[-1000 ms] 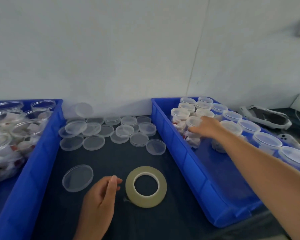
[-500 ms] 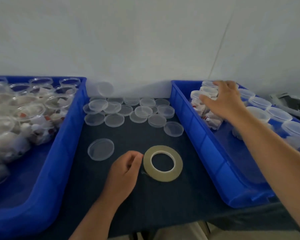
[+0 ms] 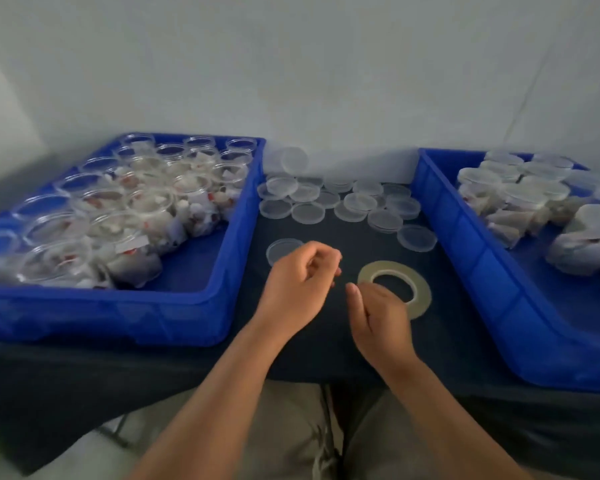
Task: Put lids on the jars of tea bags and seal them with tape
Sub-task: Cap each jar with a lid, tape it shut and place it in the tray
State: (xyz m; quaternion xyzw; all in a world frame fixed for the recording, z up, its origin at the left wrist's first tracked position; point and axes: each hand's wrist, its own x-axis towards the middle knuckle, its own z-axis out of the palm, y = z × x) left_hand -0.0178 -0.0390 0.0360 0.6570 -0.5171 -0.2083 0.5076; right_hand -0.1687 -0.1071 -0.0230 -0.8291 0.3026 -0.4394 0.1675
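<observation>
Centrally, the tape roll point(image 3: 423, 292) lies flat on the table point(image 3: 465, 341), partly under the right hand point(image 3: 381, 320); the left hand point(image 3: 302, 282) curls just beside. Whether either grips tape cannot be told. Likely risk: a weakly pinched end re-sticks to the roll.

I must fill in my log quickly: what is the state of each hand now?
Left hand: fingers curled; whether it holds anything cannot be told.
Right hand: over the flat tan roll of tape; grip cannot be told.
</observation>
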